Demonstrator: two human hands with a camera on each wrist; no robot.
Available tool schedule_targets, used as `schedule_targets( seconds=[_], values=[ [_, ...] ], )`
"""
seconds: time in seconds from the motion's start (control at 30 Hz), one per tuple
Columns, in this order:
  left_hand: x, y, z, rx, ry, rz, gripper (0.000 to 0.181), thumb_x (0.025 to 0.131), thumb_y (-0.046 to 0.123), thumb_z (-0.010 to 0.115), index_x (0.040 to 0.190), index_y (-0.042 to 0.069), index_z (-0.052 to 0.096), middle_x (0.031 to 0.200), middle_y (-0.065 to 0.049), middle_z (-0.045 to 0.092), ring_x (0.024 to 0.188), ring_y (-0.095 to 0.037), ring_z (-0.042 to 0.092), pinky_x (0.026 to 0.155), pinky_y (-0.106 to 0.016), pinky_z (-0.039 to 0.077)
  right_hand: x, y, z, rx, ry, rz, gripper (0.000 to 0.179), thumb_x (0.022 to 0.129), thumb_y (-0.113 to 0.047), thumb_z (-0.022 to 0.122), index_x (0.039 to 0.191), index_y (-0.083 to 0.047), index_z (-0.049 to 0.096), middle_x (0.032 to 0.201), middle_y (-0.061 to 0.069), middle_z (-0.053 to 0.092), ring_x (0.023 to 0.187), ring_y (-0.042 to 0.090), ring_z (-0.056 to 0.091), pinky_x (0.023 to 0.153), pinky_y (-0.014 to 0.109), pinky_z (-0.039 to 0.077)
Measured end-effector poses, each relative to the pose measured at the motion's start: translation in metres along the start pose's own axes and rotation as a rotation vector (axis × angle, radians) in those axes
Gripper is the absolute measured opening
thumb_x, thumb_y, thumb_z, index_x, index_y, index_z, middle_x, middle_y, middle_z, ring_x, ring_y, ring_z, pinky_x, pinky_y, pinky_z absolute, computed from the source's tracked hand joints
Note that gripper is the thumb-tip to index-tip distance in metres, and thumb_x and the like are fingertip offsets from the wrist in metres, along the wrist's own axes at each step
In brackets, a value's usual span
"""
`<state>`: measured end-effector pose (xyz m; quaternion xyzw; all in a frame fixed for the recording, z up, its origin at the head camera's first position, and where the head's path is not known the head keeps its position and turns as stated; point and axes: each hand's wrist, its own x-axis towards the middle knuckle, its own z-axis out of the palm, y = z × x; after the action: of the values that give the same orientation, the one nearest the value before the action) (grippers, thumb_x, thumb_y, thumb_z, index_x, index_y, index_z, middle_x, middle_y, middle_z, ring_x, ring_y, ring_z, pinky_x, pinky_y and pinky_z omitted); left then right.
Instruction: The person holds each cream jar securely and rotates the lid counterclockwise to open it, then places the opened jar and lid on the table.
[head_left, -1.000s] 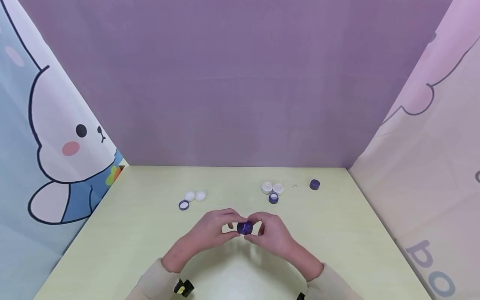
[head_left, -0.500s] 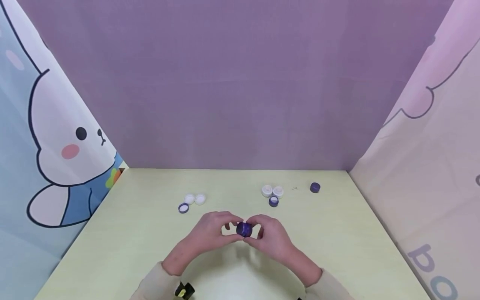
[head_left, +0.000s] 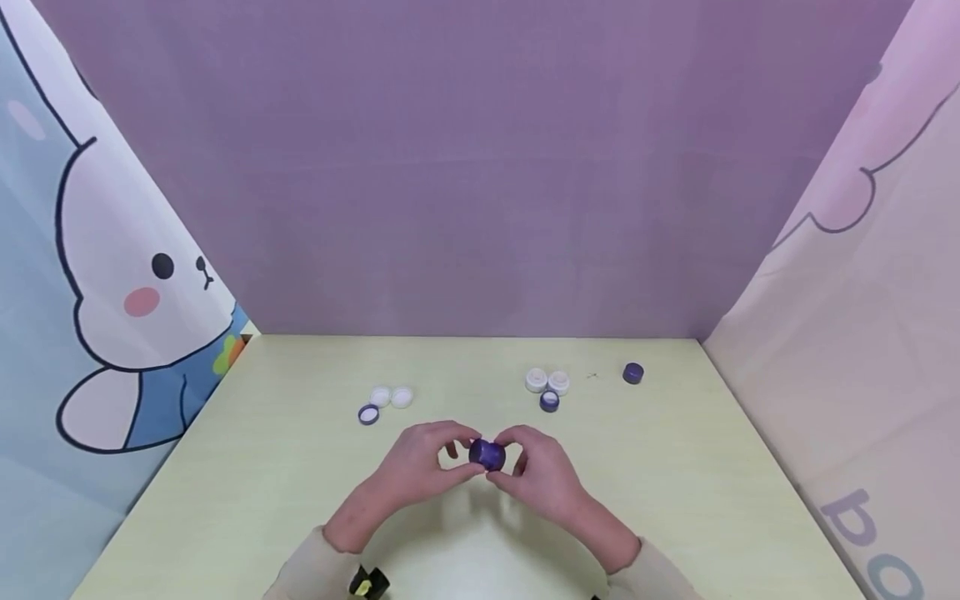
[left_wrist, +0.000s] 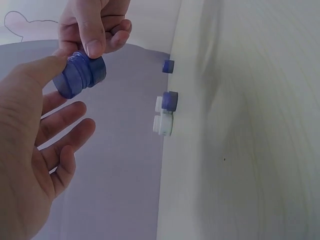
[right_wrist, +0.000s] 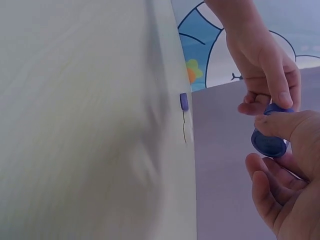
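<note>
Head view: gripping one purple container (head_left: 487, 455) from both sides, with left hand (head_left: 427, 457) at 9 o'clock of it and right hand (head_left: 543, 468) at 3, up off the pale table (head_left: 712, 475). Toward 10 o'clock, can make out white discs (head_left: 402, 397) and, just beside them, a purple ring (head_left: 368, 414). Between 1 and 2, can see white pots (head_left: 536, 380) with a small purple pot (head_left: 550, 401) close by; farther out at 2, a dark purple piece (head_left: 633, 372). Could drop and roll among these if let go unevenly.

Left wrist view: pinching with left thumb and a partly hidden finger, with the other fingers spread and loosely bent; holding from 1 o'clock with right thumb and curled fingers. Shows ridges round the container's waist; cannot tell whether made of one part or two. Might bind or sit crooked if twisted out of line, supposing a thread there.

Right wrist view: laying right thumb across the container, with the lower fingers bent loosely toward 6 o'clock; gripping from 12 with the left hand. Could slip, being held near the fingertips on a smooth-looking, curved wall; might shoot out if squeezed too hard.
</note>
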<state>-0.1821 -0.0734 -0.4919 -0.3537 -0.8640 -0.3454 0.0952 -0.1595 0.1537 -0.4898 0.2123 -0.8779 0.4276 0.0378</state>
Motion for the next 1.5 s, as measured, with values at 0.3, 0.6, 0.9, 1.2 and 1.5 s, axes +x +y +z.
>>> schedule_targets(
  seconds=[0.3, 0.6, 0.9, 1.2, 1.5],
  values=[
    [-0.009, -0.008, -0.004, -0.088, -0.022, -0.093, 0.035, 0.084, 0.033, 0.077, 0.116, 0.024, 0.065, 0.104, 0.018, 0.065, 0.076, -0.007, 0.064, 0.068, -0.031, 0.055, -0.003, 0.007, -0.001, 0.078, -0.006, 0.090, 0.037, 0.075, -0.010, 0.084, 0.102, -0.016, 0.060, 0.071, -0.002, 0.061, 0.051, 0.008, 0.055, 0.044, 0.024, 0.047],
    [-0.015, -0.014, -0.007, -0.045, -0.040, -0.152, 0.039, 0.078, 0.022, 0.077, 0.112, 0.028, 0.057, 0.096, 0.023, 0.059, 0.077, -0.004, 0.060, 0.070, -0.028, 0.051, -0.008, 0.010, -0.003, 0.110, 0.031, 0.101, 0.038, 0.075, -0.007, 0.083, 0.105, -0.012, 0.060, 0.103, 0.003, 0.065, 0.054, 0.011, 0.056, 0.046, 0.025, 0.048],
    [-0.021, -0.021, -0.013, -0.025, -0.062, -0.173, 0.037, 0.079, 0.020, 0.076, 0.112, 0.028, 0.060, 0.094, 0.024, 0.060, 0.077, -0.004, 0.062, 0.071, -0.030, 0.052, -0.014, 0.018, -0.007, 0.113, 0.025, 0.129, 0.037, 0.074, -0.007, 0.084, 0.104, -0.013, 0.062, 0.097, 0.000, 0.064, 0.053, 0.011, 0.054, 0.044, 0.025, 0.046],
    [-0.032, -0.031, -0.021, 0.009, -0.071, -0.204, 0.039, 0.078, 0.021, 0.077, 0.114, 0.024, 0.063, 0.093, 0.022, 0.063, 0.074, -0.004, 0.063, 0.068, -0.026, 0.051, -0.020, 0.021, -0.007, 0.127, 0.012, 0.141, 0.039, 0.075, 0.000, 0.080, 0.107, -0.013, 0.061, 0.097, 0.001, 0.066, 0.052, 0.011, 0.055, 0.045, 0.024, 0.045],
    [-0.041, -0.048, -0.034, 0.035, -0.058, -0.274, 0.038, 0.077, 0.021, 0.079, 0.107, 0.030, 0.058, 0.092, 0.024, 0.062, 0.077, -0.001, 0.062, 0.069, -0.027, 0.051, -0.021, 0.023, -0.006, 0.152, -0.003, 0.141, 0.039, 0.075, 0.001, 0.080, 0.107, -0.012, 0.061, 0.081, 0.001, 0.063, 0.050, 0.011, 0.054, 0.044, 0.024, 0.045]
  ],
)
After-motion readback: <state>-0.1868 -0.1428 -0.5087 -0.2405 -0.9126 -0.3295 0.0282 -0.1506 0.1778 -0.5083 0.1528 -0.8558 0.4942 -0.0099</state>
